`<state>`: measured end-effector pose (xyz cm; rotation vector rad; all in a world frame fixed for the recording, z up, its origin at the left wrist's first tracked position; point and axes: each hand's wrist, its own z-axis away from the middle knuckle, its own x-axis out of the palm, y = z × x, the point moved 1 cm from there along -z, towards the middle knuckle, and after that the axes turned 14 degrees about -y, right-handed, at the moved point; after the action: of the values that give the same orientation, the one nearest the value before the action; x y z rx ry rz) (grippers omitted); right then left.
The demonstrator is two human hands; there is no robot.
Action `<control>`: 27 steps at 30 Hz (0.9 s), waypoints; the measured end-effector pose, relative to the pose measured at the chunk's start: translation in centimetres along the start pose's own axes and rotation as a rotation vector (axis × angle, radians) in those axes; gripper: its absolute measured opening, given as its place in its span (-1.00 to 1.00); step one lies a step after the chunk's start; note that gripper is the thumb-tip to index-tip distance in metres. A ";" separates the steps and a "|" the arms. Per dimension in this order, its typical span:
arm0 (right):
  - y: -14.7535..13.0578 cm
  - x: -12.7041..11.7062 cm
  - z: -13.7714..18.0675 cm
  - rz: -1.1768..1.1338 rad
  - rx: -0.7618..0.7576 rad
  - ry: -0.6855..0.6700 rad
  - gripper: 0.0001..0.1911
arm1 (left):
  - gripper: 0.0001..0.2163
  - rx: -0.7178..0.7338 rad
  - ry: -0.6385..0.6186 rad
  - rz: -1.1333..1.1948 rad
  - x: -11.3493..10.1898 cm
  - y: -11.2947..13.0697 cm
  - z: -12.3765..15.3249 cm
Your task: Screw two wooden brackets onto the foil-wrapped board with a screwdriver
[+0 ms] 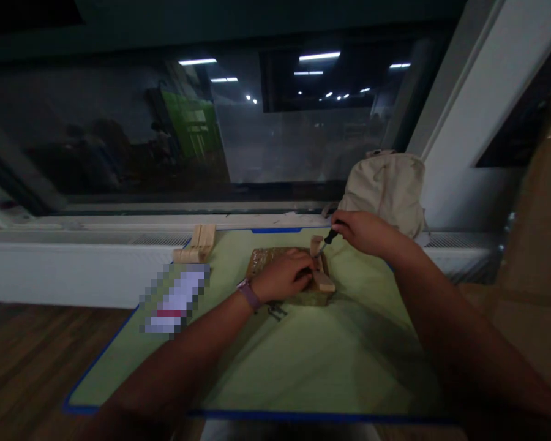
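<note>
Both forearms fill the bottom of the frame, cut off at the lower edge, dim and blurred.

Left hand (285,275): fingers curled and pressed down flat on a small light wooden piece (322,274) and the brown rectangular wooden block (275,260) under it; fingertips hidden against the wood. A purple wristband (249,293) sits on that wrist.

Right hand (362,231): fingers pinched narrow around a thin dark-handled tool (328,239), tip angled down to the upright end of the wooden piece. Tip too small and dark to tell what kind of tool it is, or whether it touches the wood.

Block lies in the far middle of a pale green mat with blue edging (303,361); the light wooden piece lies on the block's right side, one end sticking up. A small dark object (276,311) lies on the mat just in front of the block, too blurred to identify.

Near the mat's far left corner: a light wooden slatted stand (197,244). Left side of the mat: a pixelated patch (177,298), white with a red band, contents unreadable.

Behind the right hand, a cream fabric bag (388,187) rests on the white sill (73,245) under a dark window (211,122) that reflects ceiling lights. Brown wood floor (32,355) at left. No readable writing or brand anywhere.
</note>
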<state>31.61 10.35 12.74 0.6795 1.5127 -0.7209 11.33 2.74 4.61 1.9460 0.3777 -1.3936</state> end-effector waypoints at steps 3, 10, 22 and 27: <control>-0.7 -0.1 0.1 -0.004 0.000 0.029 -0.77 | -0.87 -0.012 -0.001 -0.002 0.1 -0.1 0.0; -2.6 -0.1 0.3 0.109 0.127 0.085 -0.50 | -0.87 0.011 0.014 -0.010 0.2 -0.3 -0.1; -1.0 1.9 -1.4 -0.464 -0.179 0.291 -0.77 | -0.89 0.039 0.022 -0.031 0.1 -0.3 -0.2; -0.5 2.8 -2.1 -0.469 -0.059 0.441 -0.81 | -0.87 0.032 0.009 -0.041 0.0 0.0 -0.1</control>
<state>29.79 11.65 10.07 0.4562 2.1311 -0.9104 11.36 2.80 4.66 1.9812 0.4043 -1.4251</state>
